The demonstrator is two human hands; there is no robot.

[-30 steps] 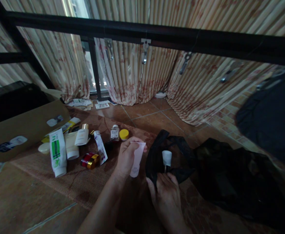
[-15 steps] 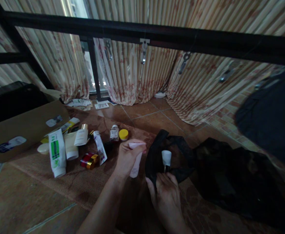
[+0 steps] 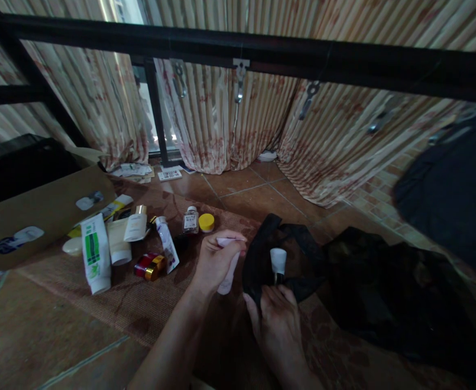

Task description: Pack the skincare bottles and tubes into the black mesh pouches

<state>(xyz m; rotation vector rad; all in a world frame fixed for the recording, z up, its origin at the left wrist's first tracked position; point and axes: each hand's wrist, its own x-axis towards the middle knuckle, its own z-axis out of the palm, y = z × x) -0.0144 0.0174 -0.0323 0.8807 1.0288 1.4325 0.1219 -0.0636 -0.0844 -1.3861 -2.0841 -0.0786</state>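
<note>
My left hand [image 3: 216,260] is closed on a pale pink tube [image 3: 229,273], pinched at its upper end between thumb and fingers. Beside it, my right hand [image 3: 278,322] grips the near rim of a black cloth bag [image 3: 258,254], whose mouth is open. Just past the right fingers, a white flared piece on a dark stem [image 3: 278,261], brush-like, stands up in the bag opening; whether those fingers touch it I cannot tell. Left of my hands lie a purple-and-white tube [image 3: 166,244], a red jar with a gold lid [image 3: 150,266] and a clear bottle [image 3: 190,221].
A yellow-lidded jar [image 3: 206,222], a green-and-white tube [image 3: 95,254] and a cream tube [image 3: 119,244] lie on the brown mat [image 3: 140,314]. A cardboard box [image 3: 51,211] stands left. Dark sheer fabric [image 3: 384,303] spreads at right. A black rail [image 3: 262,51] crosses before the curtains.
The view has shifted very slightly. Both hands keep their grips, and the pink tube appears tipped a little.
</note>
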